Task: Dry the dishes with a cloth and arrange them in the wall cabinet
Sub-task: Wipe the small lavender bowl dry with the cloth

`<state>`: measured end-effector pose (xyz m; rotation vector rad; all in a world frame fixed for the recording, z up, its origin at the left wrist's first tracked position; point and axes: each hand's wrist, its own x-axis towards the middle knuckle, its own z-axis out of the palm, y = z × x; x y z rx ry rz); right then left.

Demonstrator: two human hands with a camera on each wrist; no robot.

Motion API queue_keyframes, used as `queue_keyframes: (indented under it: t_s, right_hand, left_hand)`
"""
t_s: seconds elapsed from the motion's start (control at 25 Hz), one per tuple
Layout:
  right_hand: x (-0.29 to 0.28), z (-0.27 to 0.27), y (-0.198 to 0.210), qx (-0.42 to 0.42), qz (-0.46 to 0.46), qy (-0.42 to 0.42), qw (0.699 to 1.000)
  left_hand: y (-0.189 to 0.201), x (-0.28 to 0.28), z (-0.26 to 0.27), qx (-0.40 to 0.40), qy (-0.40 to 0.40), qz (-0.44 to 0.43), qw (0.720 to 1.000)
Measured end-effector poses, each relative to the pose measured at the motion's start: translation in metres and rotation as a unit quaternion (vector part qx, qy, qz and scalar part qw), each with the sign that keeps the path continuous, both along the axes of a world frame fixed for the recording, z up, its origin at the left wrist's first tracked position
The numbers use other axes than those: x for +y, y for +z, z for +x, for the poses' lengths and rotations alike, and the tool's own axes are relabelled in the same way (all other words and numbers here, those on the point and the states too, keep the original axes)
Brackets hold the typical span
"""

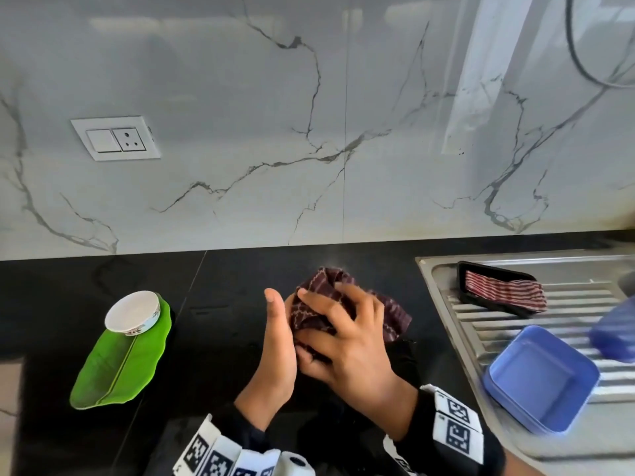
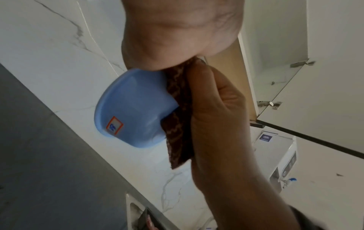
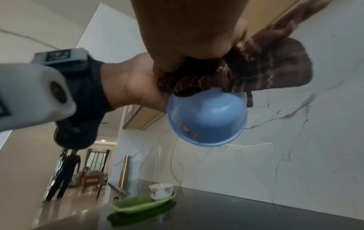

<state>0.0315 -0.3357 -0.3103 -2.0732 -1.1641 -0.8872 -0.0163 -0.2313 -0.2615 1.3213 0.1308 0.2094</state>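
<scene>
My two hands meet over the black counter (image 1: 223, 297). A maroon patterned cloth (image 1: 319, 304) is bunched between them and hides the dish in the head view. The wrist views show that dish to be a small blue plastic bowl (image 2: 133, 112) with a sticker, the cloth (image 2: 179, 118) pressed against it. My left hand (image 1: 280, 334) holds the blue bowl (image 3: 206, 119) from the left, thumb upright, its fingers hidden. My right hand (image 1: 333, 317) grips the cloth (image 3: 256, 70) over the bowl with spread, curled fingers.
A white floral cup (image 1: 134, 312) stands on a green leaf-shaped plate (image 1: 117, 369) at the left. On the steel drainboard (image 1: 508, 331) at the right lie a blue square container (image 1: 539, 376) and a black tray with a striped cloth (image 1: 498, 286). A wall cabinet door (image 2: 315, 109) stands open above.
</scene>
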Motion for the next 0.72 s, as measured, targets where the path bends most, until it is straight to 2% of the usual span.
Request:
queue_keyframes:
  t_s: [0.08, 0.16, 0.2, 0.24, 0.28, 0.36, 0.4, 0.44, 0.52, 0.56, 0.6, 0.72]
  right_hand:
    - [0.002, -0.002, 0.014, 0.018, 0.068, 0.017, 0.997]
    - [0.004, -0.003, 0.024, 0.054, 0.150, 0.037, 0.987]
    - [0.005, 0.001, 0.029, 0.110, 0.209, 0.045, 0.971]
    - [0.005, 0.007, 0.035, 0.193, 0.283, 0.052, 0.938]
    - [0.005, 0.017, 0.039, 0.292, 0.359, 0.060, 0.884]
    - [0.006, 0.032, 0.047, 0.510, 0.448, 0.097, 0.727]
    - [0.006, 0.035, 0.050, 0.602, 0.450, 0.118, 0.649]
    - [0.006, 0.034, 0.053, 0.667, 0.438, 0.133, 0.588]
    - [0.007, 0.030, 0.059, 0.747, 0.428, 0.155, 0.486]
    - [0.006, 0.028, 0.060, 0.768, 0.436, 0.157, 0.443]
    - [0.005, 0.028, 0.057, 0.781, 0.443, 0.147, 0.415]
    - [0.000, 0.028, 0.055, 0.809, 0.440, 0.152, 0.359]
  left_hand:
    - [0.002, 0.004, 0.002, -0.054, 0.017, 0.045, 0.997]
    - [0.004, 0.007, 0.004, -0.096, 0.008, 0.055, 0.994]
    - [0.006, 0.006, 0.003, -0.107, 0.013, 0.051, 0.993]
    - [0.010, 0.004, 0.002, -0.116, 0.031, 0.058, 0.991]
    - [0.011, 0.002, 0.002, -0.125, 0.056, 0.089, 0.986]
    - [0.014, -0.004, 0.002, -0.166, 0.092, 0.168, 0.967]
    - [0.013, -0.007, 0.003, -0.184, 0.095, 0.191, 0.959]
    - [0.010, -0.008, 0.006, -0.201, 0.093, 0.212, 0.952]
    - [-0.004, -0.008, 0.015, -0.223, 0.086, 0.285, 0.928]
    - [-0.014, -0.006, 0.020, -0.229, 0.084, 0.332, 0.911]
    - [-0.024, -0.002, 0.024, -0.233, 0.083, 0.375, 0.893]
    - [-0.041, 0.017, 0.037, -0.207, 0.076, 0.494, 0.841]
